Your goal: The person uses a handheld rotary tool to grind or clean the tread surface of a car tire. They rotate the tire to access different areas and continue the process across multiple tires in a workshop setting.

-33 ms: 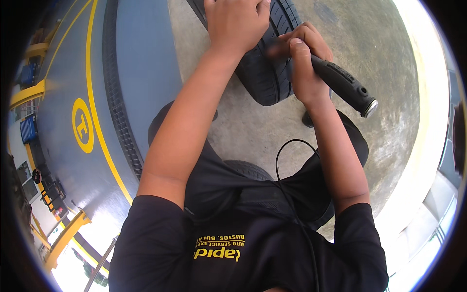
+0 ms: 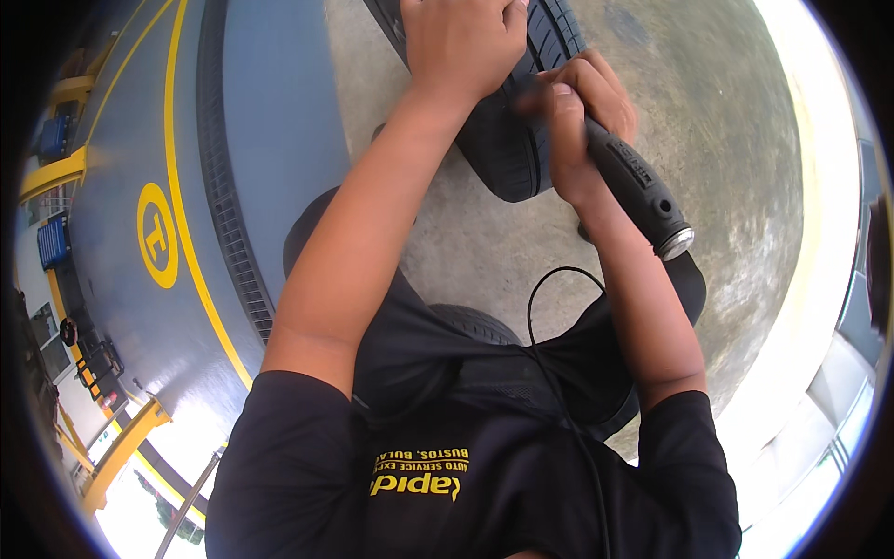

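Observation:
A black tyre [image 2: 512, 154] stands upright on the concrete in front of me. My left hand [image 2: 461, 42] lies flat on top of its tread, fingers together. My right hand [image 2: 582, 116] is wrapped around a black hand-held power tool [image 2: 638, 191] with a silver rear end. The tool's front is pressed against the tyre's tread and is hidden behind my fingers. A thin black cable [image 2: 545, 307] loops down over my lap.
A second tyre [image 2: 475, 321] lies under my knees. To the left is a blue painted floor with a yellow line [image 2: 191, 242], a long drain grate [image 2: 228, 214] and a yellow circle mark [image 2: 156, 235]. Yellow lift frames [image 2: 56, 172] stand at the far left. Bare concrete [image 2: 726, 140] is at the right.

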The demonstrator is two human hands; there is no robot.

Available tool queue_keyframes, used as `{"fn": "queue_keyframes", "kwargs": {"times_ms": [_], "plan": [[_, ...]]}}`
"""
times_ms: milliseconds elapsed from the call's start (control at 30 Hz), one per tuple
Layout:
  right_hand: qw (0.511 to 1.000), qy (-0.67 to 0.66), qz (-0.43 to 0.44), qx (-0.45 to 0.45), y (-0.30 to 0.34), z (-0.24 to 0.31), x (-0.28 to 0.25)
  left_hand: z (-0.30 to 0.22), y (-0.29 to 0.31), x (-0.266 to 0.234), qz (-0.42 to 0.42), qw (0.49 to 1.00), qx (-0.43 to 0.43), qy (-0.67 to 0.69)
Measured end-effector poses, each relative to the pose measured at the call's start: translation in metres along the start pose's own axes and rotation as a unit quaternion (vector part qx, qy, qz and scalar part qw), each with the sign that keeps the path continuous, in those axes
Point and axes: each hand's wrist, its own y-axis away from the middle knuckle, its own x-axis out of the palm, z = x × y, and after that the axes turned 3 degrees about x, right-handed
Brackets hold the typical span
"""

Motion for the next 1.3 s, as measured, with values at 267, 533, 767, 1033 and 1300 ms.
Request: {"fn": "queue_keyframes", "kwargs": {"times_ms": [267, 533, 767, 1033, 1300], "plan": [[0.946, -0.235, 0.021, 0.221, -0.009, -0.008, -0.016, -0.012, 0.007, 0.002, -0.034, 0.999, -0.009, 0.003], [0.919, -0.218, 0.103, 0.313, -0.026, -0.018, -0.032, -0.023, 0.017, -0.001, -0.001, 1.0, 0.004, 0.003], [0.897, -0.221, 0.163, 0.348, -0.018, -0.011, -0.038, -0.024, 0.013, 0.0, 0.005, 1.0, 0.011, -0.011], [0.924, -0.313, 0.033, 0.216, -0.008, -0.026, -0.032, -0.006, 0.002, 0.011, -0.023, 0.999, 0.004, -0.03], [0.952, -0.247, 0.04, 0.176, -0.015, -0.013, -0.015, 0.002, 0.002, 0.011, -0.039, 0.999, -0.006, -0.028]]}}
